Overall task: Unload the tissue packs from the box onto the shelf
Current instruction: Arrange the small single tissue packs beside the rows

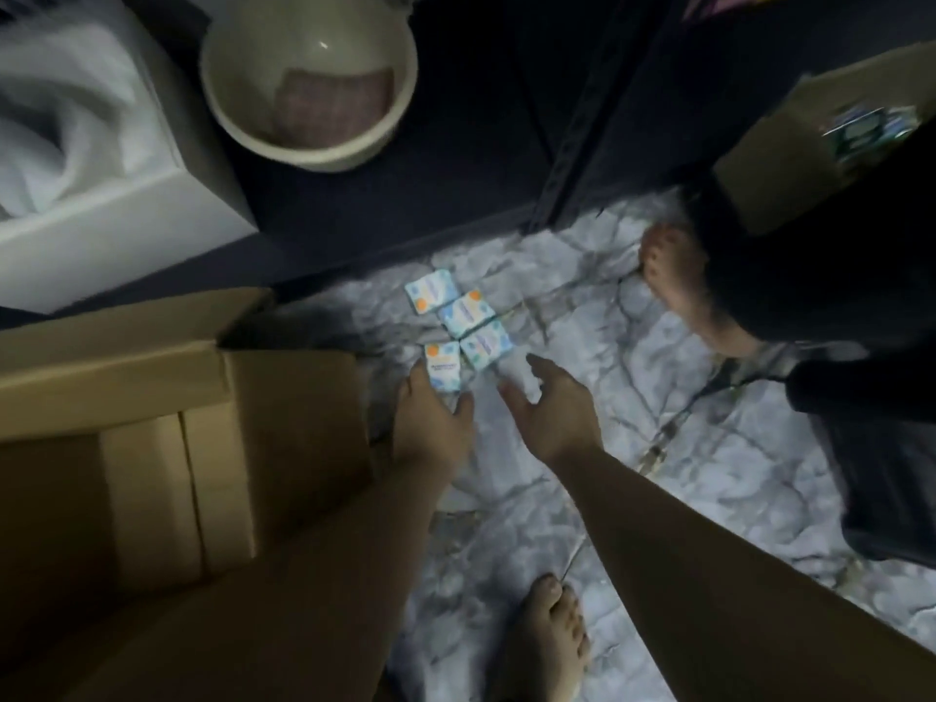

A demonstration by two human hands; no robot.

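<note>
Dim light and motion blur here, so detail is thin. The open cardboard box (152, 423) sits at lower left, cut off by the frame edge, and its inside is too dark to read. Four tissue packs (458, 329) lie on the marbled floor (658, 448) just beside the box's corner, clustered and touching. The left hand (430, 412) reaches down, fingers curled around the nearest pack (444, 367), thumb on its left edge; it looks like a grip, though blur softens it. The right hand (547, 407) hovers close beside the packs, fingers spread and relaxed, holding nothing. Each pack is pale blue with an orange dot; the printing is unreadable. A dark shelf frame (567, 154) stands behind, and a second box (820, 139) at upper right is partly hidden.
</note>
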